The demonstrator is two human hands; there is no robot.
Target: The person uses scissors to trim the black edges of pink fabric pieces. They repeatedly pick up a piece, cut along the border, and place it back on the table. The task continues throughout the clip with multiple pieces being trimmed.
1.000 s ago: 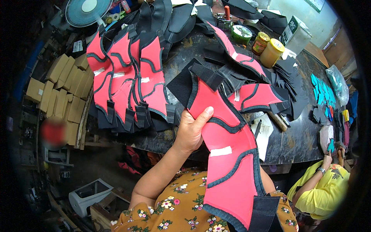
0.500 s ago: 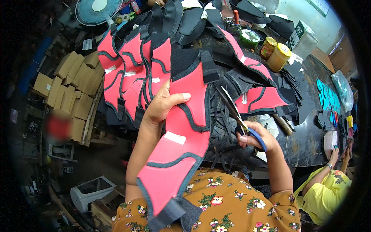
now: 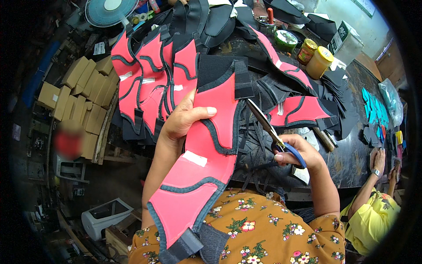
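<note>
My left hand (image 3: 181, 119) is closed on a long pink fabric panel (image 3: 215, 169) with dark edging and a small white label. Its thumb lies across the pink face; the other fingers are hidden underneath. Black strap tabs sit at both ends, and the lower end hangs over my floral shirt. In my right hand (image 3: 305, 152) is a pair of scissors (image 3: 268, 127) with blue handles. Their blades point up and left, the tips close beside the panel's right edge, just below the upper black tab (image 3: 244, 83). Whether the tips touch the fabric, I cannot tell.
Several similar pink panels (image 3: 151, 66) lie overlapping at the left of the dark table (image 3: 351, 163). Another panel (image 3: 303, 110) lies beyond the scissors, near black offcuts. Yellow-lidded jars (image 3: 319, 64) stand farther back. At far right is another person's hand (image 3: 377, 160).
The panel's lower end has swung slightly left, and its upper end has shifted a little right. The scissors have moved slightly right, their blades looking closer together. The other person's hand has moved up.
</note>
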